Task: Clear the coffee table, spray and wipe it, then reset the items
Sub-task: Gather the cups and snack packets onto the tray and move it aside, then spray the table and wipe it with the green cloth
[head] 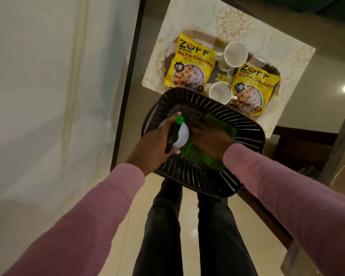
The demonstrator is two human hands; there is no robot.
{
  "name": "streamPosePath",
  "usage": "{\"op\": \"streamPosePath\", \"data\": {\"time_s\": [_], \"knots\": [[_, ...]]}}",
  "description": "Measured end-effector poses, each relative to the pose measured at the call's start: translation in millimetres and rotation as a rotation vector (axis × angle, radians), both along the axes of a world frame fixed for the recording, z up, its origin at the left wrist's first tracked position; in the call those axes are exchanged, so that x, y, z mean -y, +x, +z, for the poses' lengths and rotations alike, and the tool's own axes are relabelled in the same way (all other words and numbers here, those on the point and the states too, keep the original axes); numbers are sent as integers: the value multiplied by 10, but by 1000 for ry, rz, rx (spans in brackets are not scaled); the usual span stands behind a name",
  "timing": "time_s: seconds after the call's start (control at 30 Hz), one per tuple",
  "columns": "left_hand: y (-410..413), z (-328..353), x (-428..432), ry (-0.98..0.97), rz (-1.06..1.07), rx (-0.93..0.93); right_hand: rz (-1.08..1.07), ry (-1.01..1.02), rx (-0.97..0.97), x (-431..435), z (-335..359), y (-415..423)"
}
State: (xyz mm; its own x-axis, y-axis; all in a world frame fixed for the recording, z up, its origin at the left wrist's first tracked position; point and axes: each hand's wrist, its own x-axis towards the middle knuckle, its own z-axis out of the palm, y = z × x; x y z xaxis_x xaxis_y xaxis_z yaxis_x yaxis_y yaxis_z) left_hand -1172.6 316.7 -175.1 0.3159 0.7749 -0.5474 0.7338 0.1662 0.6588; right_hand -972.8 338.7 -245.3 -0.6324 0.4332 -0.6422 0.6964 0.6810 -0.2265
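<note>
A black slatted basket sits at the near end of the glass coffee table. Inside it, my left hand grips a white spray bottle with a black trigger and green nozzle. My right hand rests on a green cloth in the basket; I cannot make out whether its fingers grip the cloth. Beyond the basket a tray on a patterned placemat holds two yellow soya chunk packets and two white cups.
A white curtain hangs along the left, beside a dark vertical frame. Dark wooden furniture stands at the right. My legs stand on the tiled floor below the basket.
</note>
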Motion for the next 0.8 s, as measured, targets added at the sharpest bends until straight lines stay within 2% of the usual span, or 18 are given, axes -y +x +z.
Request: {"op": "streamPosePath", "data": {"time_s": [0.1, 0.17, 0.3, 0.37, 0.43, 0.57, 0.7, 0.8], "knots": [[11, -33, -8, 98, 12, -10, 199, 181, 25, -43, -13, 23], [10, -33, -37, 102, 7, 0, 226, 247, 61, -54, -19, 27], [1, -71, -46, 115, -1, 35, 170, 78, 275, -36, 41, -92], [-1, -94, -41, 112, 16, 45, 83, 6, 318, -25, 179, -113], [37, -78, -41, 79, 53, 80, -124, -59, 288, -46, 329, -100], [203, 18, -5, 147, 117, 150, -789, -177, 163, -22, 618, 81], [320, 167, 17, 154, 185, 211, -1399, -407, -182, 88, 918, 409], [465, 386, 42, 211, 266, 255, -1695, -481, -497, 276, 1249, 582]]}}
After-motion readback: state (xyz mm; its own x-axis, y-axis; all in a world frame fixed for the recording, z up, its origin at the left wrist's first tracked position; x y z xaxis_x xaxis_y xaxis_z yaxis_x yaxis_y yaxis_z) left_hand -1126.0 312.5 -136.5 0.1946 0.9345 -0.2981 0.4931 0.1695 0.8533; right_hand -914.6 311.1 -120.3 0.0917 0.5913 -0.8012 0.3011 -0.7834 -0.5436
